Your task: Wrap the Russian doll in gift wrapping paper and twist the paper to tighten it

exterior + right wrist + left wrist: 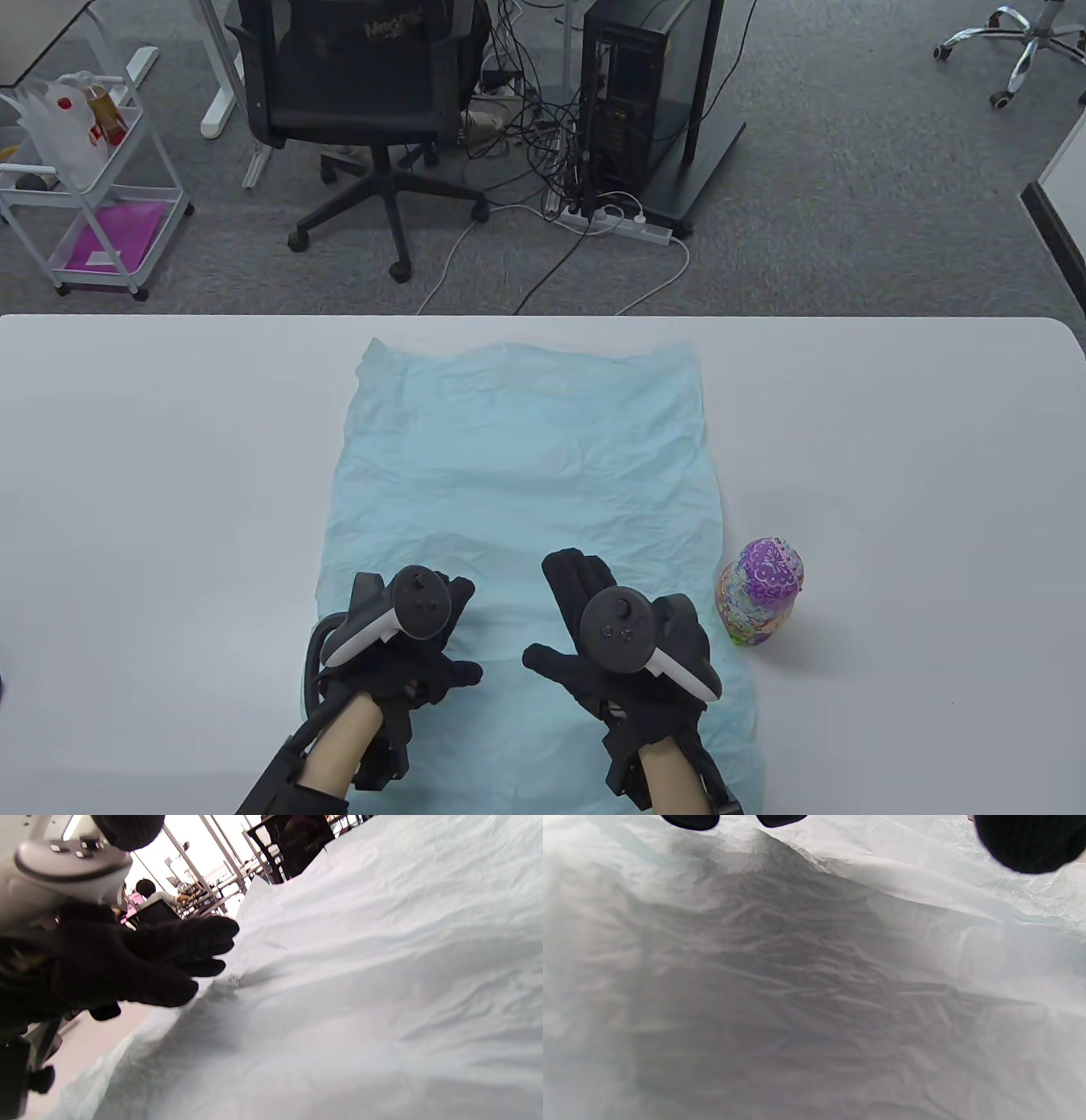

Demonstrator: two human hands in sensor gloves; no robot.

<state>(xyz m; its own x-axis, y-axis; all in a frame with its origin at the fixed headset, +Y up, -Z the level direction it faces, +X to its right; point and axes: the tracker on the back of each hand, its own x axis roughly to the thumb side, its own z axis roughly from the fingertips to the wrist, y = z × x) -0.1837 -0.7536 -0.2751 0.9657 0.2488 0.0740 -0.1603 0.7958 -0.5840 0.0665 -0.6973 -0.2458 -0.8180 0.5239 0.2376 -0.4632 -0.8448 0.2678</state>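
Observation:
A crumpled light blue sheet of wrapping paper (517, 475) lies spread flat in the middle of the white table (891, 441). The Russian doll (761, 590), purple on top with a colourful flower pattern, stands upright on the bare table just off the paper's right edge. Both gloved hands rest on the near part of the paper with straight fingers and hold nothing. My left hand (450, 628) lies near the paper's left edge, my right hand (564, 611) a short way left of the doll. The right wrist view shows the left hand (169, 959) lying on the paper (360, 984). Paper (814, 984) fills the left wrist view.
Beyond the table's far edge the floor holds an office chair (365, 93), a computer tower (640, 93) with cables and a power strip (611, 222), and a white cart (93, 187) at the far left.

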